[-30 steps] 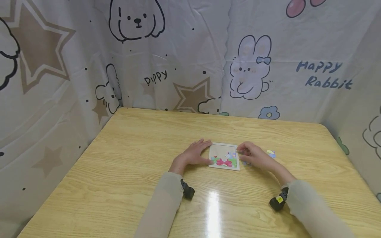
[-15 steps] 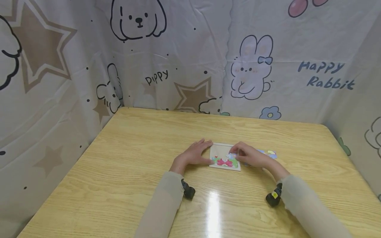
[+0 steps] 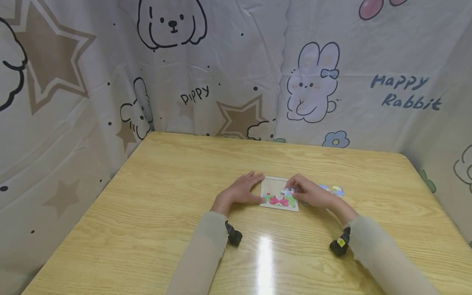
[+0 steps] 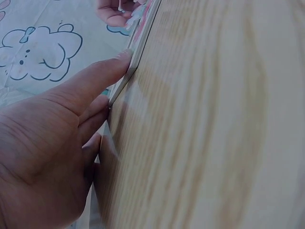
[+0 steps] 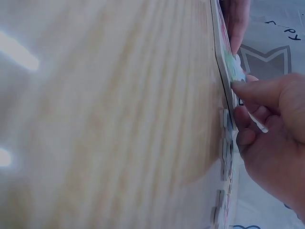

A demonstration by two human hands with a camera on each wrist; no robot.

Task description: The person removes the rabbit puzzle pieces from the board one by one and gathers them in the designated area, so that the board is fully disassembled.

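Holding the left hand (image 3: 239, 191) spread at the left side of a pale puzzle tray (image 3: 274, 185), with thumb close to the near corner and fingertips at the far one, well apart. Pinching a puzzle piece (image 3: 289, 191) in the right hand (image 3: 309, 193), between thumb and bent fingers, over the tray's right side, with wrist angled in from the near right. Lying flat on the table (image 3: 206, 164) between both hands, as to the tray; nearly square, without a clear long axis, slightly skewed, with pink print toward the body. Impossible to tell the piece's long axis under the fingers. Can see loose pieces (image 3: 336, 189) just beyond the right hand.
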